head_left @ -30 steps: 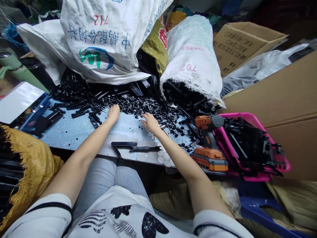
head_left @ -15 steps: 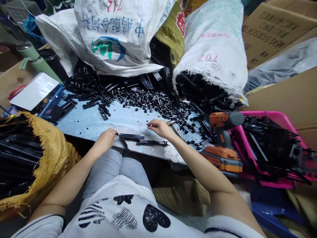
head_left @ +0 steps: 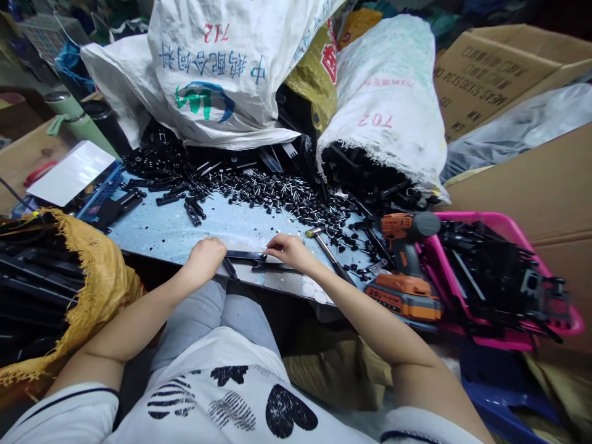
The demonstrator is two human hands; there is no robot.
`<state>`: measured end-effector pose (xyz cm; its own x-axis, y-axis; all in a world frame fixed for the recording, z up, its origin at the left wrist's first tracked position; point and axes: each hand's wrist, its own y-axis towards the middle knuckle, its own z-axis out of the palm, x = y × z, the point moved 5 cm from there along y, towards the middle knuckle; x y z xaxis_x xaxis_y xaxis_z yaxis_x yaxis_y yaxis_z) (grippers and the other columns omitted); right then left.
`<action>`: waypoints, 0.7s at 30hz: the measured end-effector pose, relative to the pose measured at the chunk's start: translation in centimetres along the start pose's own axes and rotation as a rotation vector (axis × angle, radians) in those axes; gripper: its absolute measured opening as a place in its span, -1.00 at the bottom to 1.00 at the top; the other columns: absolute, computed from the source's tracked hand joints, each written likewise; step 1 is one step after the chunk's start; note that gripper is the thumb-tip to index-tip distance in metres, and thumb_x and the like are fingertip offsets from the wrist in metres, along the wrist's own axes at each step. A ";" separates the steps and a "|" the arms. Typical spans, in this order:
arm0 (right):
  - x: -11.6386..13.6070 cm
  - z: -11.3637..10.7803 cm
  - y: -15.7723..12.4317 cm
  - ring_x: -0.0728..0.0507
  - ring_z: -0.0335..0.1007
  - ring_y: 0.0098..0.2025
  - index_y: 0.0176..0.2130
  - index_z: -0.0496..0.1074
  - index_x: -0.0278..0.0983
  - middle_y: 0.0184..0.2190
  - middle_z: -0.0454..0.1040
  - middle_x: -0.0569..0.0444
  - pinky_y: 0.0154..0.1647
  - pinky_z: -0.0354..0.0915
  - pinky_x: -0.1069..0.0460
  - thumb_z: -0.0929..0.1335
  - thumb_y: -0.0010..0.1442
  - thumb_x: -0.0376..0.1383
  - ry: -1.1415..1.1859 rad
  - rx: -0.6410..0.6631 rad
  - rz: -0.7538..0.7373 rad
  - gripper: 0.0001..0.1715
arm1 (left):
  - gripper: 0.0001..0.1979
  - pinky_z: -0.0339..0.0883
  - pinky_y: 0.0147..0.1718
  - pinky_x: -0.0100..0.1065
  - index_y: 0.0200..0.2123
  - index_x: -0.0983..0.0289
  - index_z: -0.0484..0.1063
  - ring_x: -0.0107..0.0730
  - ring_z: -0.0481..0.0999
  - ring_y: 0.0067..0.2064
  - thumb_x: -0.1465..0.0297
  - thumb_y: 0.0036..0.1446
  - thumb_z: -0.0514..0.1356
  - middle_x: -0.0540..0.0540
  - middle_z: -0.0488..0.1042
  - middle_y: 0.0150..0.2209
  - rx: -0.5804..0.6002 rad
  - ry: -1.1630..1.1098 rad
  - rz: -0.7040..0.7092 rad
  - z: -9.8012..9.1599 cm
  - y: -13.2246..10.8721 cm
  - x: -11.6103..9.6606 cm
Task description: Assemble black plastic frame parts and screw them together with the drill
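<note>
Taking the black bar (head_left: 246, 254) as the middle of a clock face, it lies nearly level across the near part of the blue tabletop (head_left: 152, 222), between the two hands. The left hand (head_left: 208, 256), at 9 o'clock, is curled at the bar's left end; its fingertips are hidden, so I cannot tell whether it grips. The right hand (head_left: 287, 251), at 3 o'clock, has thumb and fingers pressed together in a pinch at the bar's other end; whatever sits between them is too small to make out. A short black arm (head_left: 230, 269) slants just beside the bar at 8 o'clock, and white discs (head_left: 314, 288) lie at 4 o'clock near the tabletop's edge. Beyond the right hand at 3 o'clock come a hammer (head_left: 327, 251), an orange drill (head_left: 406, 265) standing on its battery, then a pink basket (head_left: 573, 317) of black parts. Loose pins (head_left: 277, 191) are heaped toward 1 o'clock, black clips (head_left: 194, 211) lie at 10 o'clock, and a yellow sack (head_left: 102, 271) stands at 9 o'clock, past the left hand
</note>
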<state>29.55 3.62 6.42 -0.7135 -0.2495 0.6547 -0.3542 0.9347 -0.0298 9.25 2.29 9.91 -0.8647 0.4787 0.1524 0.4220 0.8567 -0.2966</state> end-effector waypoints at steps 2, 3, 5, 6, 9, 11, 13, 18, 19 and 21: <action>0.2 0.3 -0.1 -0.04 0.39 -0.35 -0.32 0.46 -0.30 -0.37 0.48 0.05 -0.31 0.22 0.10 0.38 0.16 -0.27 -0.101 0.009 -0.011 -0.88 | -0.68 0.42 -0.29 -0.24 -0.27 0.52 0.49 -0.07 0.55 -0.23 0.74 0.03 -0.03 0.38 0.48 -0.30 -0.001 0.013 0.011 -0.1 0.3 -0.6; 0.4 0.5 -0.1 -0.05 0.38 -0.34 -0.31 0.45 -0.31 -0.36 0.48 0.04 -0.31 0.21 0.09 0.38 0.17 -0.28 -0.154 0.005 -0.022 -0.88 | -0.70 0.42 -0.30 -0.25 -0.28 0.52 0.50 -0.06 0.55 -0.23 0.73 0.03 -0.01 0.39 0.49 -0.30 0.000 0.015 0.027 -0.2 0.6 -1.0; 0.6 0.8 -0.2 -0.06 0.37 -0.33 -0.29 0.43 -0.31 -0.33 0.47 0.01 -0.32 0.17 0.09 0.37 0.19 -0.28 -0.246 -0.010 -0.048 -0.88 | -0.73 0.43 -0.30 -0.25 -0.28 0.51 0.50 -0.06 0.56 -0.23 0.71 0.04 0.03 0.39 0.49 -0.30 0.001 0.012 0.071 -0.5 1.1 -1.8; 0.6 1.0 -0.2 -0.06 0.36 -0.32 -0.29 0.43 -0.31 -0.33 0.46 0.01 -0.33 0.16 0.09 0.36 0.20 -0.29 -0.279 -0.016 -0.061 -0.89 | -0.74 0.43 -0.30 -0.25 -0.28 0.51 0.50 -0.06 0.56 -0.24 0.70 0.05 0.04 0.39 0.49 -0.29 0.003 0.008 0.085 -0.6 1.4 -1.9; 0.6 1.2 -0.5 -0.06 0.34 -0.33 -0.30 0.41 -0.31 -0.33 0.44 0.00 -0.37 0.10 0.09 0.34 0.23 -0.28 -0.349 -0.041 -0.090 -0.87 | -0.73 0.43 -0.27 -0.25 -0.28 0.49 0.51 -0.08 0.56 -0.22 0.70 0.06 0.04 0.38 0.50 -0.29 0.024 -0.005 0.070 -0.8 1.9 -1.3; 0.4 1.4 -0.8 -0.05 0.32 -0.35 -0.30 0.40 -0.31 -0.35 0.43 0.01 -0.39 0.06 0.09 0.32 0.26 -0.26 -0.396 -0.054 -0.121 -0.84 | -0.71 0.42 -0.23 -0.26 -0.27 0.48 0.51 -0.09 0.56 -0.19 0.71 0.05 0.01 0.35 0.51 -0.28 0.037 -0.021 0.072 -0.8 2.0 -0.4; 0.4 1.8 -1.0 -0.05 0.31 -0.36 -0.30 0.39 -0.31 -0.36 0.43 0.01 -0.40 0.03 0.08 0.29 0.29 -0.23 -0.449 -0.061 -0.176 -0.80 | -0.68 0.41 -0.21 -0.27 -0.27 0.47 0.50 -0.10 0.55 -0.17 0.72 0.04 -0.01 0.33 0.50 -0.27 0.029 -0.036 0.096 -0.6 1.8 0.3; 0.8 3.1 -1.2 -0.06 0.28 -0.37 -0.34 0.37 -0.33 -0.41 0.40 0.00 -0.43 -0.01 0.06 0.19 0.36 -0.21 -0.589 -0.086 -0.332 -0.67 | -0.66 0.40 -0.22 -0.27 -0.24 0.48 0.48 -0.13 0.54 -0.19 0.73 0.06 -0.05 0.32 0.49 -0.25 -0.011 -0.041 0.101 0.0 1.1 0.3; 0.9 3.3 -1.2 -0.06 0.28 -0.37 -0.35 0.37 -0.32 -0.41 0.40 0.00 -0.43 0.00 0.06 0.18 0.36 -0.22 -0.606 -0.092 -0.353 -0.67 | -0.66 0.40 -0.22 -0.26 -0.23 0.48 0.47 -0.13 0.54 -0.20 0.73 0.06 -0.05 0.32 0.48 -0.24 -0.017 -0.040 0.094 0.0 1.0 0.1; 0.9 3.5 -1.3 -0.06 0.28 -0.36 -0.35 0.37 -0.32 -0.42 0.40 0.00 -0.42 0.02 0.06 0.18 0.36 -0.23 -0.616 -0.108 -0.380 -0.67 | -0.67 0.40 -0.23 -0.26 -0.23 0.50 0.46 -0.12 0.54 -0.20 0.73 0.08 -0.05 0.33 0.48 -0.24 -0.031 -0.037 0.070 0.1 0.8 -0.2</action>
<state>27.22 1.31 4.42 -0.7750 -0.6291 0.0605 -0.6061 0.7669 0.2108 9.73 2.91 9.53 -0.8417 0.5311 0.0971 0.4900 0.8270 -0.2757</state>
